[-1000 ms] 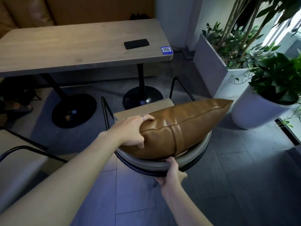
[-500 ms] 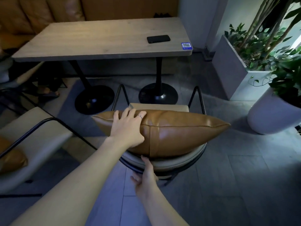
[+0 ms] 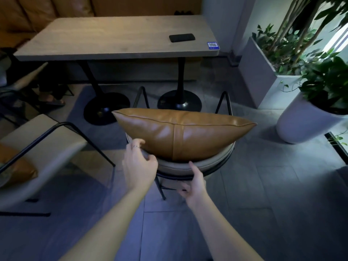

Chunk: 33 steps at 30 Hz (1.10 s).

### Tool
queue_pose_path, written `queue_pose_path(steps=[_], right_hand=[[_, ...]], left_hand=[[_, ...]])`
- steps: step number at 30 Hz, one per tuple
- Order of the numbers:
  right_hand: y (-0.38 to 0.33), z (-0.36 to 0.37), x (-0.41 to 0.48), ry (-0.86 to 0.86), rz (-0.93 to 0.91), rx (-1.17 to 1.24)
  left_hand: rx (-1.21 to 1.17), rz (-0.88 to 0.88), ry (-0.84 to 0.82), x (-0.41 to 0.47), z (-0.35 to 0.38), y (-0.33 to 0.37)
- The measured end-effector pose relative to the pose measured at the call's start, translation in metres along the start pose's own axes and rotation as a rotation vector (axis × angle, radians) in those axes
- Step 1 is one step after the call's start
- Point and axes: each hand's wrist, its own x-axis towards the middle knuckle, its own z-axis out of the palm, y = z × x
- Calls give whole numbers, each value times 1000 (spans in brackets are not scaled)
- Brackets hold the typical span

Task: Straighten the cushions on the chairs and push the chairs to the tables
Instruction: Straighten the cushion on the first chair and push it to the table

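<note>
Your left hand (image 3: 138, 164) is curling at the chair's (image 3: 188, 167) padded back rim, fingers bent and pressed against the lower left edge of the tan leather cushion (image 3: 180, 132); whether they are actually pinching the rim, I cannot tell. Your right hand (image 3: 194, 182) is sitting just below the cushion's centre seam, one finger pointing up and touching the rim, the others loosely spread and gripping nothing. The cushion is standing on edge along the chair back, just above both hands. Beyond it, the table (image 3: 116, 38) is standing apart from the chair, floor showing between. Up and right of your hands, a blue sticker (image 3: 213, 45) on the table corner is carrying a square code, too small to read; a black phone (image 3: 181, 37) is lying beside it. The chair seat is hiding behind the cushion. Left of your left hand, a second chair (image 3: 43, 147) is blurring, its cushion cut off at the edge.
</note>
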Motion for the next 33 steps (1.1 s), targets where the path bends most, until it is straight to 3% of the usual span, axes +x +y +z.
queue_pose_path(steps=[5,7,12,33], right_hand=[[-28,-31,13,28,12,-228],[-38,-36,16,74,-55,-307],[-80,-47,35,108,-102,-412],[-99,-59,64,43,-263,-244]], left_hand=[[-522,-826,-86,-2,18,-36],[-682,-988,-213,6,22,-45],[-852,-969,-382,27,30,-53],[-785,-808,-316,44,48,-48]])
